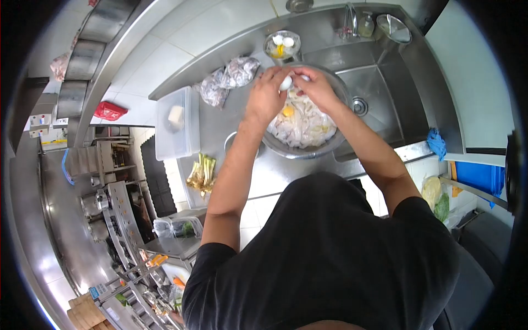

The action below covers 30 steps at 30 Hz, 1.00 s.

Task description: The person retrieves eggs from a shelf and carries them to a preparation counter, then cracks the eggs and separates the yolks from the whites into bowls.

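Note:
A large metal bowl (342, 144) holds pale, wet strips of raw meat or seafood (304, 124), which kind I cannot tell. On the strips lies an egg yolk (288, 111). Above the bowl's far side my left hand (269, 91) is closed around a white eggshell (285, 83). Close beside it, my right hand (316, 88) has its fingers curled on another piece of white shell (305, 78). Both hands nearly touch. Just behind them stands a smaller metal container (283, 56) with eggshells (278, 40) and something yellow inside.
Left of the bowl are tied plastic bags (239, 71), a clear plastic tub (165, 140) with a pale block, and spring onion stalks (203, 173). On the right is a sink (379, 88) with a faucet (352, 19), a strainer (395, 30) and a blue cloth (436, 144).

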Motion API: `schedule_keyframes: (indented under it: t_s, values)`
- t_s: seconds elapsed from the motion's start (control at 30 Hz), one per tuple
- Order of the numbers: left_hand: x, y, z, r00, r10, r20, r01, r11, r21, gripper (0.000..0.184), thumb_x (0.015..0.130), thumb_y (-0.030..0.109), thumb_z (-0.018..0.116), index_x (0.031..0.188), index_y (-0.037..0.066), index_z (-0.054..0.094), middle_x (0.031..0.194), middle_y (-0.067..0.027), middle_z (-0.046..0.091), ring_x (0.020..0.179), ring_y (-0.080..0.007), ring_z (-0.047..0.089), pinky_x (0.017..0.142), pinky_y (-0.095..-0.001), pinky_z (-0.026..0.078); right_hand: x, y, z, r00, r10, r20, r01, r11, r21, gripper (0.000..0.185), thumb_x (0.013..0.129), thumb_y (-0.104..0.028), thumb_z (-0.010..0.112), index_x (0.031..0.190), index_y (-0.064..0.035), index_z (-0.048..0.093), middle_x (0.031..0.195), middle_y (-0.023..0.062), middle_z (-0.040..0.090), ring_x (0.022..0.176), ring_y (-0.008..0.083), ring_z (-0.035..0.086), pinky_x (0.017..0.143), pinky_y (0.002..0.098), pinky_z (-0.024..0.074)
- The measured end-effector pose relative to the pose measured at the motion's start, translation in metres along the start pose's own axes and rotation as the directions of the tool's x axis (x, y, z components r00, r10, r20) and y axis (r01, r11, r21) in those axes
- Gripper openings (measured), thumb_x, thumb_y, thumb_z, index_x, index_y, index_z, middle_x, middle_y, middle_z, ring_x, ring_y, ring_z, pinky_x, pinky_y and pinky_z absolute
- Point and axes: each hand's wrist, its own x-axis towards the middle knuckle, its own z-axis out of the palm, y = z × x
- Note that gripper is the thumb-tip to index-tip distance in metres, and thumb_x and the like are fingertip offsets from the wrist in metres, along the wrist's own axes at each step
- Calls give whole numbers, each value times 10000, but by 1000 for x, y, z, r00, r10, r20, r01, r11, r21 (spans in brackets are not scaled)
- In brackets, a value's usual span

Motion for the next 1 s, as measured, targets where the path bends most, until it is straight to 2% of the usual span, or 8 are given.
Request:
schedule_keyframes:
  t_s: [0.23, 0.33, 0.4, 0.5, 0.67, 0.83, 0.93, 1.0]
  values:
    - [92, -61, 36, 986, -163, 25, 164, 986, -15, 610, 754, 160, 803, 1331, 113, 612, 1242, -168, 656, 1128, -377, 639, 959, -433, 530, 88, -23, -21, 982, 166, 92, -163, 986, -45, 324, 976, -277, 659, 1226, -71, 639, 969, 10, 646, 801, 96, 606, 636, 272, 531]
    - [121, -103, 65, 959, -235, -159, 250, 965, 82, 712, 750, 268, 841, 1382, 73, 579, 1291, -195, 643, 1135, -378, 647, 955, -430, 534, 120, -43, -33, 984, 171, -60, -179, 879, -441, 430, 969, -296, 669, 1322, -70, 575, 968, 26, 646, 800, 118, 613, 620, 255, 523]
    - [109, -108, 69, 965, -232, -125, 240, 970, 48, 826, 738, 321, 864, 1437, 49, 518, 1312, -207, 636, 1128, -365, 657, 953, -423, 535, 115, -30, -43, 969, 225, -98, -246, 883, -401, 511, 975, -342, 650, 1388, -71, 517, 1046, 47, 636, 846, 128, 614, 633, 269, 526]
    - [81, -91, 60, 935, -242, 261, 310, 913, -264, 986, 739, 330, 877, 1535, 41, 373, 1287, -201, 651, 1081, -301, 683, 932, -390, 541, 94, -14, -46, 919, 391, 46, -373, 903, -215, 590, 988, -435, 603, 1437, -79, 465, 1184, 61, 594, 916, 144, 611, 682, 308, 533]
    - [14, -29, 38, 911, -284, 300, 381, 858, -344, 852, 746, 304, 856, 1472, 97, 461, 1164, -138, 705, 928, -282, 702, 836, -383, 558, 30, 1, -3, 839, 441, 319, -498, 859, 122, 604, 1018, -612, 441, 1401, -149, 507, 1361, -2, 525, 1001, 181, 605, 860, 389, 482]
    - [-40, -44, 28, 905, -313, 290, 407, 835, -369, 656, 808, 250, 820, 1384, 68, 563, 1102, -105, 718, 889, -220, 681, 814, -347, 548, 18, 27, 36, 810, 434, 393, -558, 776, 294, 719, 986, -646, 499, 1331, -15, 515, 1226, 101, 593, 1111, 208, 607, 966, 419, 495]
    - [-75, -58, 15, 857, -472, 209, 507, 694, -511, 531, 872, 232, 786, 1337, 49, 606, 1039, -74, 705, 868, -165, 660, 795, -307, 541, 21, 14, 27, 729, 582, 360, -575, 806, -138, 692, 979, -628, 528, 1272, -3, 570, 1197, 119, 617, 1153, 225, 596, 988, 379, 494]
    - [-103, -71, 7, 785, -602, 145, 556, 583, -592, 490, 893, 237, 773, 1309, 28, 620, 992, -63, 692, 844, -135, 640, 766, -287, 528, 32, 42, 8, 808, 547, 216, -475, 824, -309, 617, 976, -572, 565, 1190, 5, 604, 1123, 134, 647, 1061, 235, 637, 914, 352, 536]
